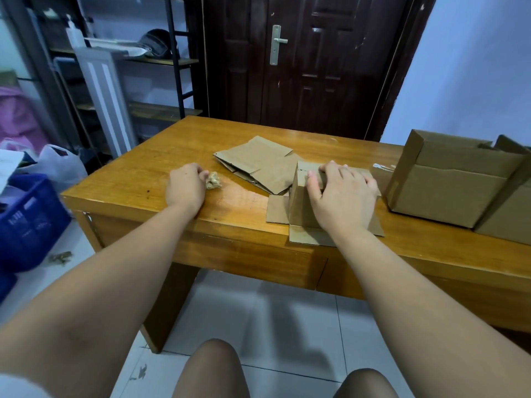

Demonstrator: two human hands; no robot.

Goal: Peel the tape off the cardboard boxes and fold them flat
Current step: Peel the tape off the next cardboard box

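Note:
A small cardboard box [301, 205] stands near the table's front edge with its flaps spread flat on the wood. My right hand [339, 193] lies on top of it, fingers spread and pressing, thumb at the left top edge. To the left, my left hand [185, 188] rests on the table with curled fingers, their tips against a crumpled wad of tape [214, 183], which it seems to pinch. A flattened box [258, 165] lies behind, between the two hands.
Larger cardboard boxes [448, 179] stand at the right end of the wooden table [138, 173]. A strip of tape [383, 167] lies beside them. A blue crate [26, 219] and plastic bags sit on the floor at left. A dark door is behind.

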